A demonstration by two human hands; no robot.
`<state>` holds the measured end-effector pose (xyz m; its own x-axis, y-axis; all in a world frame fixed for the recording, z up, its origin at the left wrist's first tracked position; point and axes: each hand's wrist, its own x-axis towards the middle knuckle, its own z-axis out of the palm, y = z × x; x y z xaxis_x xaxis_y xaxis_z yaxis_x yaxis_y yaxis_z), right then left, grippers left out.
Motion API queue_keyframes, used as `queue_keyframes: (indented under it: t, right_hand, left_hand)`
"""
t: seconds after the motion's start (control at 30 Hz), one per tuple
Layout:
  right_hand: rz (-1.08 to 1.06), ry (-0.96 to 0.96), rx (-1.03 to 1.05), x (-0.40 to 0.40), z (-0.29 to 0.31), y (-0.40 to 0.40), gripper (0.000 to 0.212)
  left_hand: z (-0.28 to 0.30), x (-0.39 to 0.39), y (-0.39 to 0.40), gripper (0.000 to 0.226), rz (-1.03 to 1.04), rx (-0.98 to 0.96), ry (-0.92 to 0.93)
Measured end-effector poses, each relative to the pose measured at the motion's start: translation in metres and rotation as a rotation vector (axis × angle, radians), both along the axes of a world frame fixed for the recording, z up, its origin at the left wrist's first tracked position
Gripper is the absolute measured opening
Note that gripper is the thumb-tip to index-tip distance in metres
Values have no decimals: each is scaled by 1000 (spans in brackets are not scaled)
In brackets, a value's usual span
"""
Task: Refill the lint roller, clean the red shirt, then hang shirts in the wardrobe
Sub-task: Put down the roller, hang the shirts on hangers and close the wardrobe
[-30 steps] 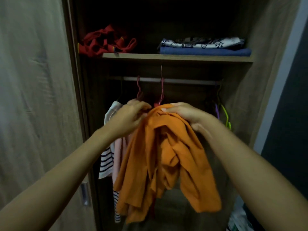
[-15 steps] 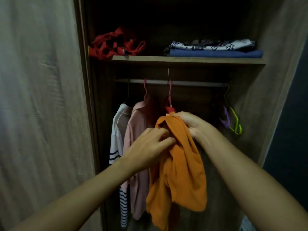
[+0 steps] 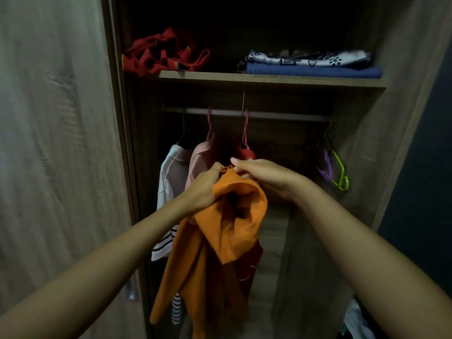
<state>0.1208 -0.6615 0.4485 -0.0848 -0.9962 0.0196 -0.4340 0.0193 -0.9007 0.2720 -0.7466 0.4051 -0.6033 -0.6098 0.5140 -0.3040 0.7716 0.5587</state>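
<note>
An orange shirt (image 3: 220,231) hangs bunched in front of the open wardrobe, under the rail (image 3: 269,115). My left hand (image 3: 203,189) grips its left side near the collar. My right hand (image 3: 264,176) holds the shirt's top edge, fingers stretched left over it. Behind the orange cloth a red shirt (image 3: 252,265) hangs from a pink hanger (image 3: 245,133) on the rail. Left of it hang a pink shirt (image 3: 201,157) and a white striped shirt (image 3: 168,182).
A shelf (image 3: 269,79) above the rail carries a crumpled red garment (image 3: 166,55) and folded blue and patterned cloth (image 3: 313,63). Green and purple empty hangers (image 3: 336,170) dangle at the rail's right end. The wardrobe door (image 3: 56,143) stands at the left.
My left hand rose from the shirt's middle to its top beside my right hand. The orange shirt bunched and opened at the collar, and the red shirt behind it came into sight.
</note>
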Motion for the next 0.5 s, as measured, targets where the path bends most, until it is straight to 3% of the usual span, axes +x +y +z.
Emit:
queue_keyframes:
  t: [0.1, 0.3, 0.5]
  right_hand:
    - [41, 9, 55, 3, -5, 1, 34]
    - [53, 248, 97, -16, -14, 7, 28]
    - [-87, 449, -96, -24, -1, 24, 21]
  left_hand:
    - [3, -3, -2, 29, 33, -47, -63]
    - [40, 21, -12, 13, 63, -130, 93]
    - [58, 42, -8, 18, -4, -108, 56]
